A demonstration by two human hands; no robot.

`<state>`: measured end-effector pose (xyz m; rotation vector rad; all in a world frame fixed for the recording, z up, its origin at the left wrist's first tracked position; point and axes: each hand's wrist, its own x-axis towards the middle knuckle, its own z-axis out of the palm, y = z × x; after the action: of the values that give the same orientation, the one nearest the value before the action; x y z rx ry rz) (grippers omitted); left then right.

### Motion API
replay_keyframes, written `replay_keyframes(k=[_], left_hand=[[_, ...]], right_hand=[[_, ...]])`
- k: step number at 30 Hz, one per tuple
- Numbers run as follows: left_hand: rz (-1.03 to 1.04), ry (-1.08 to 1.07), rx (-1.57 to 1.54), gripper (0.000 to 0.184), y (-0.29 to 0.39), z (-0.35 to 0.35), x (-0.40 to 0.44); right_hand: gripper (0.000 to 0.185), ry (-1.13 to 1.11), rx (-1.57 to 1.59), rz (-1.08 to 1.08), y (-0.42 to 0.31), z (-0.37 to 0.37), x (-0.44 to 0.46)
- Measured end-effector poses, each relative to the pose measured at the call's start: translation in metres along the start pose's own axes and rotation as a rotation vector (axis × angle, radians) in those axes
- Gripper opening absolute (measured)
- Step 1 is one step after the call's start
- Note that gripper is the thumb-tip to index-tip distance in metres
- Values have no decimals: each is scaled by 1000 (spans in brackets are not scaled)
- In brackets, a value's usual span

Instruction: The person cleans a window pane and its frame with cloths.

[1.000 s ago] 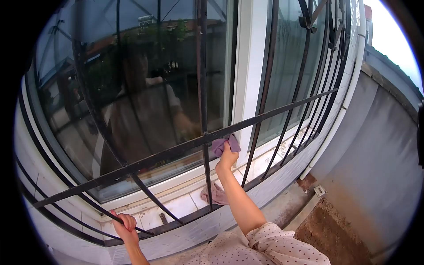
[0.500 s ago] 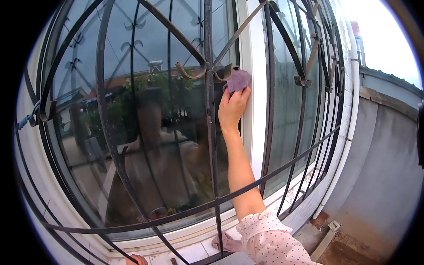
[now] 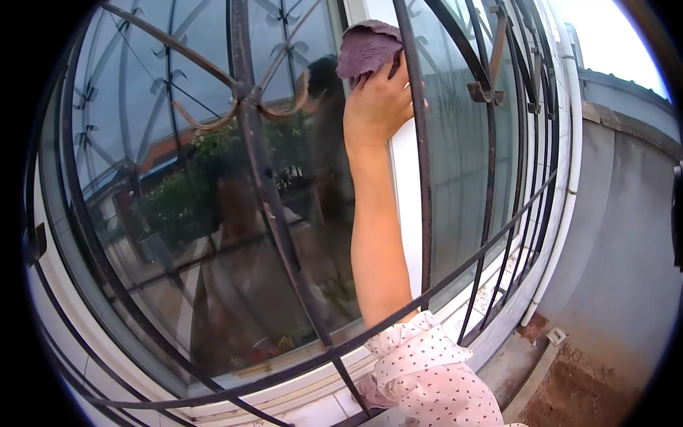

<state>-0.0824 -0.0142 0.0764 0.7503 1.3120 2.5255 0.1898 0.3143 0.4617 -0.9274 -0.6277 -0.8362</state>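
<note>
My right hand reaches through the bars of a dark metal window grille. Its fingers are closed around a purple cloth, held against the upper part of the white window frame at the edge of the glass pane. The forearm runs up from a rolled, dotted sleeve between two upright bars. My left hand is outside the view.
A second crumpled cloth lies on the tiled sill, partly behind the sleeve. To the right are a white pipe and a grey wall. A horizontal grille bar crosses in front of my arm.
My right hand has moved the cloth higher along the frame. The view has shifted, and my left hand, earlier at the lower left edge, has gone out of sight.
</note>
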Motion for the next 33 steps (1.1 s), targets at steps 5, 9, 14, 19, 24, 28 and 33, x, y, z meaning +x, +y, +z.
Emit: replay_keyframes(k=[5,9,14,19,24,28,33], left_hand=[[-50,141,51,40,9,12,-1],[-44,43,68,42,12,15,-4],[-56,-18,-115,50,-7,-7,6],[-39,-59,-70,41,-8,-10,5],[-74,-21,-121,42,3,3,-2],[-86,-96,-137,49,-8,-8,3],[-39,-130,-66,50,-4,-6,2]], right_hand=[[32,-92,23,90,43,-67,-82],[33,-392,-106,231,97,-126,-185],[33,-537,-207,204,143,-203,-277],[39,-555,-178,330,157,-227,-289],[64,-661,-111,716,152,-225,-262],[57,-573,58,594,151,-229,-266],[55,-688,147,464,151,-260,-296]])
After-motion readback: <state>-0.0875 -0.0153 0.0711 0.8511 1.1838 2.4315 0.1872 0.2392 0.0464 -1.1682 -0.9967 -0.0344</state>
